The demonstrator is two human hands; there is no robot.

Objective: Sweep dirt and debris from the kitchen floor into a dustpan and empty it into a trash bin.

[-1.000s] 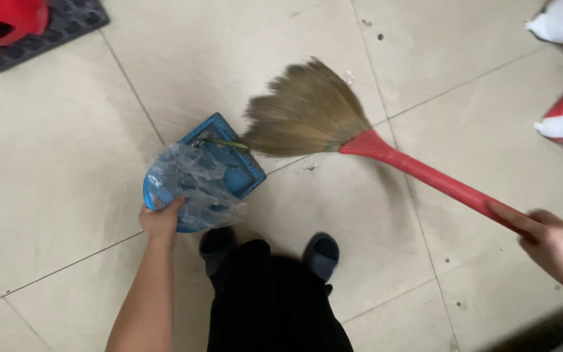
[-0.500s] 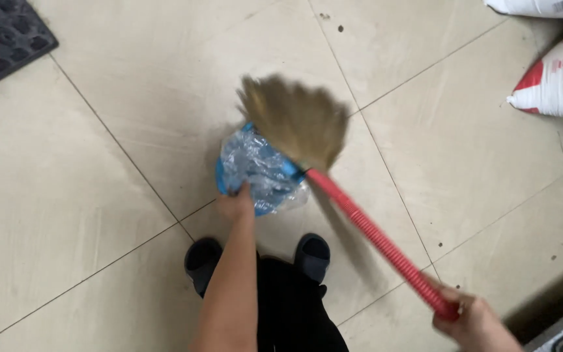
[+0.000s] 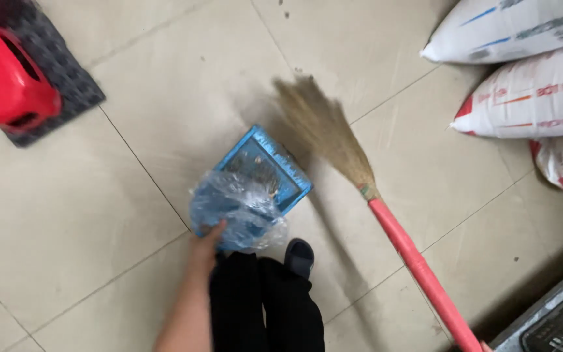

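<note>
Since half a second ago the broom has swung off the dustpan; bristles now lie on the tiled floor just beside the pan's far edge, blurred, possibly brushing it. Red broom handle runs toward the bottom edge of the floor view; right hand out of sight, its fingers cannot be told. Left hand grips the near end of the blue dustpan, fingers closed on the crumpled clear plastic wrapped over it. Pan sits flat on the floor, in front of the person's dark shoe. White sacks at the top right corner; red stool on dark mat at top left.
</note>
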